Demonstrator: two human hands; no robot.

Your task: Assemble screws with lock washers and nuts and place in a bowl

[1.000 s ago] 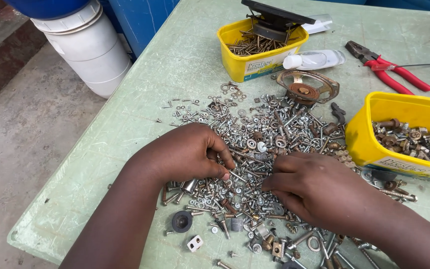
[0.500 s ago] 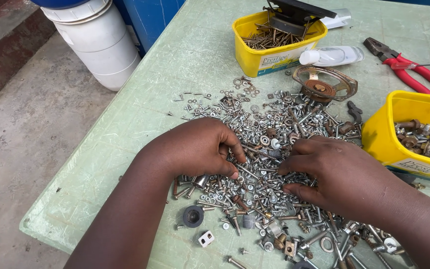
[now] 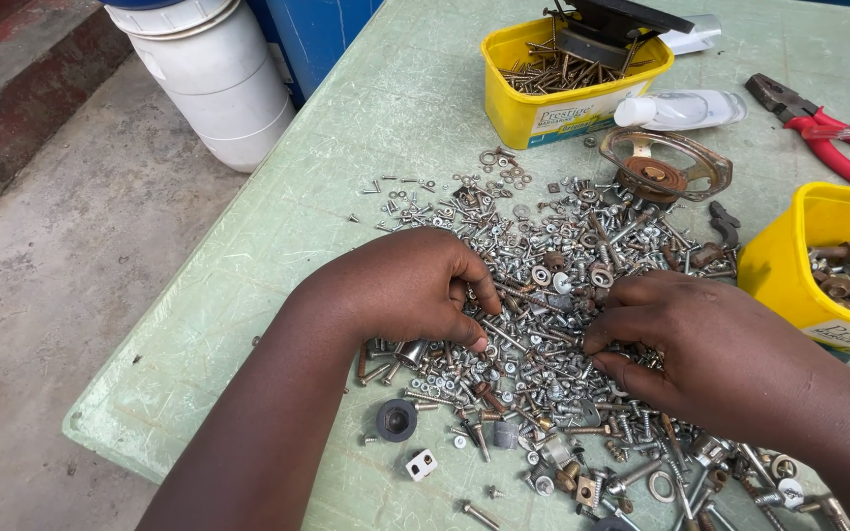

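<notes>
Since the earlier frames, both my hands have drawn closer together over the heap of loose silver screws, nuts and washers (image 3: 553,295), and the view has shifted nearer to it. That heap lies mid-table on the pale green tabletop (image 3: 248,295).

My left hand (image 3: 410,285) rests on the heap's left edge, fingers curled and pressed into the fasteners; whether it pinches any piece, I cannot tell. My right hand (image 3: 700,339) lies on the heap's right side, fingertips bunched together among the screws.

Beyond the heap stands a yellow rectangular plastic tub of nails (image 3: 573,93) with a white label band on its near face. Right of the heap sits a second yellow plastic tub of rusty nuts (image 3: 828,265), also with a white label strip. Between the tubs lie a rusted round metal speaker frame (image 3: 666,167), a clear plastic bottle on its side (image 3: 686,108) and red-handled pliers (image 3: 823,123).

Nearer than the heap lie a black rubber ring (image 3: 396,420) and a small white block (image 3: 421,464). Left of the heap, off the table, stands a white plastic bucket (image 3: 213,79).
</notes>
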